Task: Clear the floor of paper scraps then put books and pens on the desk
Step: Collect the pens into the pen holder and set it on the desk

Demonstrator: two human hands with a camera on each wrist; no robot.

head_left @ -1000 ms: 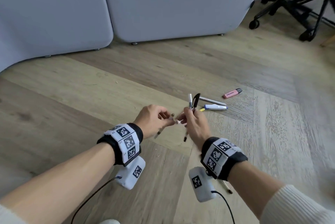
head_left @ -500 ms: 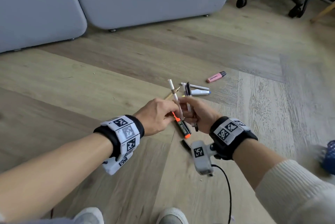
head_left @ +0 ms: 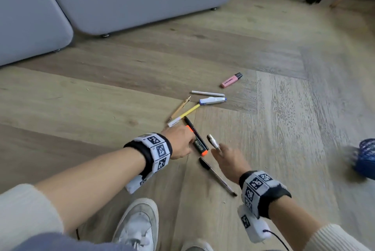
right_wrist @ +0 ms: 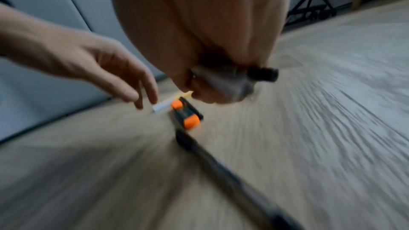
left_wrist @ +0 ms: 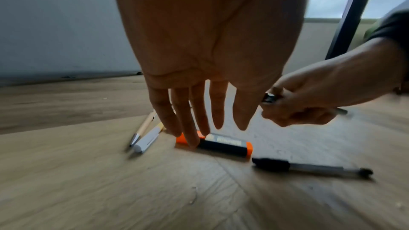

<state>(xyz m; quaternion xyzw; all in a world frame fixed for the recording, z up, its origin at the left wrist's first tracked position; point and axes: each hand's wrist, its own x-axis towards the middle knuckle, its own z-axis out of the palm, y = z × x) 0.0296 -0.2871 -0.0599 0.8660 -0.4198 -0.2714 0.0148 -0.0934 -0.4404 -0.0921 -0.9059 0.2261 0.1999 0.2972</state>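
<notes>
From the head view, our left hand (head_left: 179, 143) reached straight-fingered onto the orange highlighter (head_left: 197, 142) on the floor (head_left: 101, 98), its length pointing away from us. From the left wrist, our fingertips (left_wrist: 192, 141) touched its orange cap. From the right wrist, our right hand (right_wrist: 217, 83) pinched a pen (right_wrist: 262, 74).

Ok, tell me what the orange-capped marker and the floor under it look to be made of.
The orange-capped marker: likely plastic, a smooth black barrel with a printed label and solid orange ends that show a slight sheen. The floor: wood-look planks with printed grain, matte, laid at angles; whether laminate, vinyl or real wood cannot be told.
</notes>
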